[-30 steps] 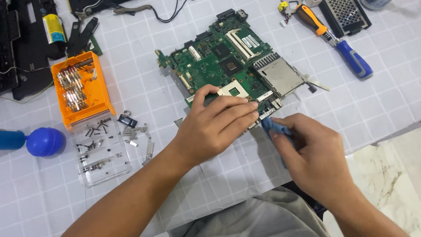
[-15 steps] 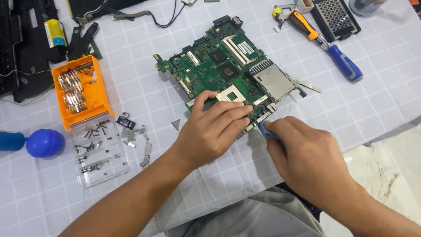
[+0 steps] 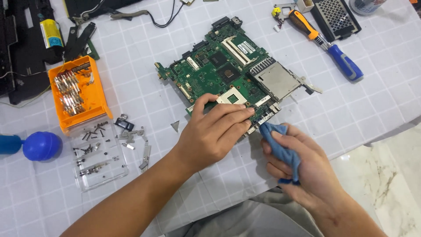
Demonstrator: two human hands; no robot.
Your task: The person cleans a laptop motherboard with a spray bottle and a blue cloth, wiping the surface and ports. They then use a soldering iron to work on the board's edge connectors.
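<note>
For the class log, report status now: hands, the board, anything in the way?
Left hand pressing on green circuit board. Right hand gripping blue cloth at board's near edge. Nothing in the way; loose screws lie apart, left.

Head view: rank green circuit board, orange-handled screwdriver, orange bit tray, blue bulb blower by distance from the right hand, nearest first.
From the right hand, which holds a blue cloth:
1. Green circuit board, just above and left of it, at the cloth's tip.
2. Orange-handled screwdriver, up at the far right.
3. Orange bit tray, far left.
4. Blue bulb blower, at the left edge.
</note>
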